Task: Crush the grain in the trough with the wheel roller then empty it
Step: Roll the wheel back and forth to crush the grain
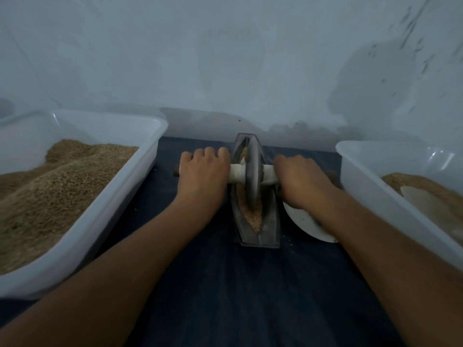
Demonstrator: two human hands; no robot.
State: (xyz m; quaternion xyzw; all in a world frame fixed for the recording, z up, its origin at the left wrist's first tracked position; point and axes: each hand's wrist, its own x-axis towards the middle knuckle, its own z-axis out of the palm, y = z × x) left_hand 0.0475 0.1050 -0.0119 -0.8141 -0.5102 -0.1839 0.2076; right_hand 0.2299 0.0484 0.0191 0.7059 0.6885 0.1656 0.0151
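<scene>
Wheel roller (pixel 251 171) upright in trough (pixel 270 221), between left hand (pixel 203 175), right hand (pixel 300 181) gripping axle.

A large white plastic tub (pixel 105 186) sits well to the left of the grip, heaped with brown whole grain (pixel 50 194). A second white tub (pixel 375 186) stands just to the right of the grip, holding a shallower layer of paler meal (pixel 423 189) with a pale rounded piece (pixel 416 199) lying on it. A white plate (pixel 305 221) lies near and below the grip's right side, partly hidden. Dark blue cloth (pixel 238 296) covers the surface underneath. Beyond the grip rises a pale grey wall (pixel 225 58).
</scene>
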